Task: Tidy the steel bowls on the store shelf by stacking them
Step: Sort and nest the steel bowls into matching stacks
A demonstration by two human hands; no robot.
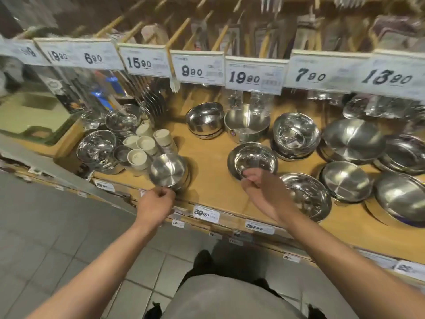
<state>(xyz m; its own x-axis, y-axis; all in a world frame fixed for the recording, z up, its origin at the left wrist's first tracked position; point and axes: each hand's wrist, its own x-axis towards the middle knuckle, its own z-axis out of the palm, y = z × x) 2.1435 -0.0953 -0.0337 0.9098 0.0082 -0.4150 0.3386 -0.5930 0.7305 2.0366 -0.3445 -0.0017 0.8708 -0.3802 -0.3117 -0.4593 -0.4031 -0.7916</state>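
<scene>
The left hand (155, 204) is nearest, at the front edge of the shelf (211, 180). Its fingers are curled and seem to pinch the near rim of a small steel bowl (169, 171), which sits just beyond it. The right hand (262, 192) reaches a bit farther in. Its curled fingers touch the near rim of a round bowl (253, 161); a real grip is hard to tell. This bowl looks empty. Farther back, other bowls (296, 134) already sit stacked.
</scene>
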